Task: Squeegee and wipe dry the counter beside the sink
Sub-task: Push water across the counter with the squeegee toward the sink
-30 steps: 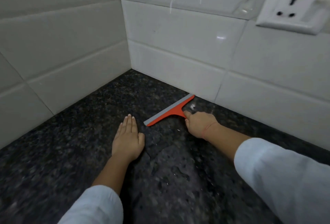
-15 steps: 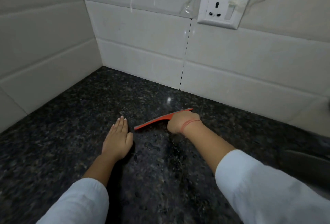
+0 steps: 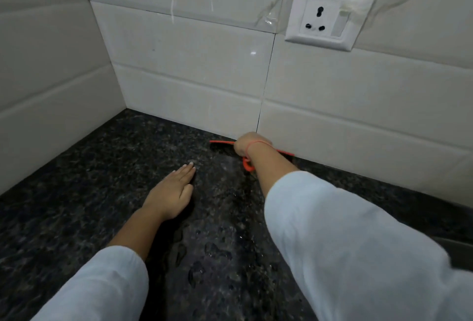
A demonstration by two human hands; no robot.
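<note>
On one counter point(image 3: 102, 192), right hand point(image 3: 245, 145) grips one squeegee point(image 3: 247, 166), left hand point(image 3: 171, 192) flat.

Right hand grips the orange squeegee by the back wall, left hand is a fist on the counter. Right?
No: head view shows the left hand flat on the counter, fingers straight. The right hand does grip the orange squeegee by the back wall.

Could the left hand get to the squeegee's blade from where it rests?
Probably yes: left hand lies flat, holding nothing, with only bare counter between it and the squeegee, gripped by the right hand.
</note>
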